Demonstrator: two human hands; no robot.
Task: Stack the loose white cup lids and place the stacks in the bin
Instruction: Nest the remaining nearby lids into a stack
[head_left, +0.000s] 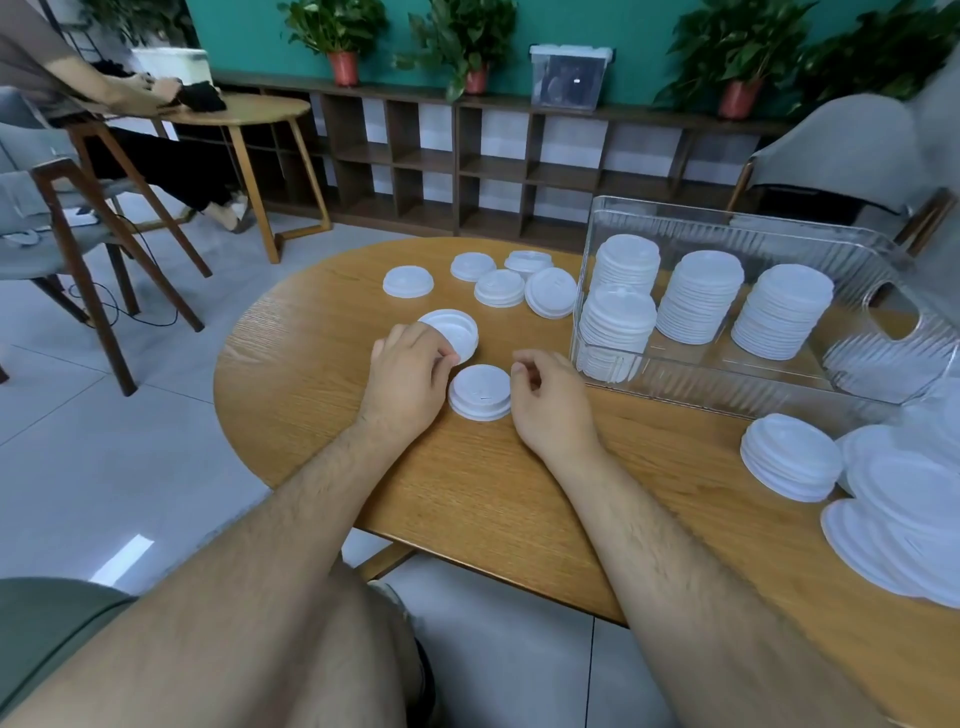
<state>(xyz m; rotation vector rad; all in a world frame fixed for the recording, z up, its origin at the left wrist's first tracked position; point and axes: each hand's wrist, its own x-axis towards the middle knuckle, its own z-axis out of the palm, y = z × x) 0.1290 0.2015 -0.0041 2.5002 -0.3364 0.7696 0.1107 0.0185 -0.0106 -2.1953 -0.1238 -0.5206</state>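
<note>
My left hand (408, 376) pinches the near edge of a white lid (453, 330) that lies upside down on the round wooden table (311, 364). Just beside it sits a short stack of lids (480, 392). My right hand (550, 400) hovers at that stack's right side with fingers loosely curled, holding nothing. Several loose lids (500, 287) lie farther back on the table. The clear ribbed bin (727, 221) at the right holds several tall lid stacks (698, 296).
A low stack of lids (792, 457) and a spread pile of lids (904, 525) lie at the table's right edge, in front of the bin. Chairs, another table with a seated person (78, 78) and a low shelf with plants stand beyond.
</note>
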